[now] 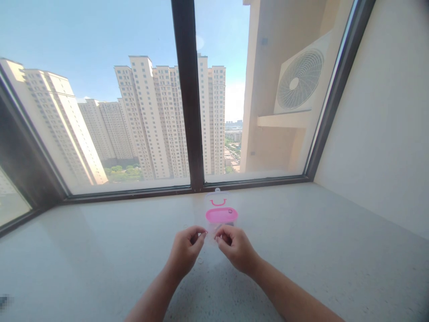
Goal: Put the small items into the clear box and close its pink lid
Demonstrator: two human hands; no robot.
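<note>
A person at a pale stone sill (100,250) is working both hands on a clear pouch (214,197), which is lying flat at 12 o'clock from the fingertips, just short of the dark window frame (188,89). The left hand (186,248) is pinching thumb against forefinger at the pouch's near edge, and the right hand (236,248) is doing the same just beside it at 3 o'clock. Both grips are pressed together on the film, though the clear plastic between the fingers is hard to make out. A pink oval item (221,215) is sitting inside the pouch, with a pink U-shaped mark (218,203) above it.

Judging by the 2 pinches set close together, the step in hand looks like parting the near edge of the pouch. The next move is calling for firm, opposed pulls towards 9 and 3 o'clock, with the pouch staying flat so that the contents are not sliding out.

Tower blocks (150,116) are filling the glass at 11 o'clock, and an outdoor fan unit (300,78) is standing at 1 o'clock.
</note>
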